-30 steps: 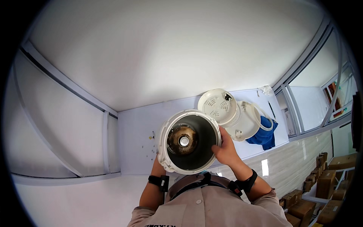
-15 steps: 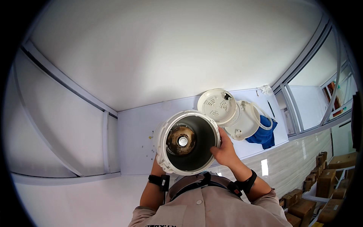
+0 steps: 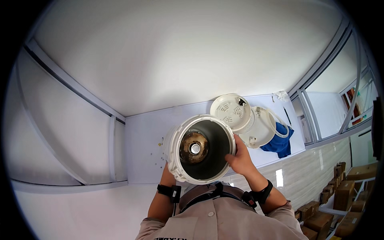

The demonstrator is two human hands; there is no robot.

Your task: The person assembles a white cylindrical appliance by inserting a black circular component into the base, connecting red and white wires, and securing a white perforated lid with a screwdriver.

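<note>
Tilted toward me over the table is a white rice cooker body point(image 3: 218, 156), its lid off and its dark grey inside bare. At its bottom sits a brown-stained heating plate point(image 3: 191, 157) with a silver round centre. My right hand point(image 3: 241, 157) grips the rim on the right, thumb inside and fingers round the outer wall. My left hand point(image 3: 169, 175) goes behind the lower left of the body and supports it there; its fingers are hidden. Beyond the body, a round white vented cover point(image 3: 230, 109) overlaps a white lid-like part point(image 3: 261, 130) with a curved handle point(image 3: 285, 127).
On the white table point(image 3: 140, 136), several small screws point(image 3: 157, 154) are scattered at left. A blue cloth point(image 3: 280, 144) lies under the white parts, near a thin dark tool point(image 3: 287, 115) and crumpled white plastic point(image 3: 282, 95). Cardboard boxes point(image 3: 344, 191) stand at lower right.
The rice cooker body has shifted slightly right and up in my hands. Both hands keep their hold, and the parts on the table stay where they were.
</note>
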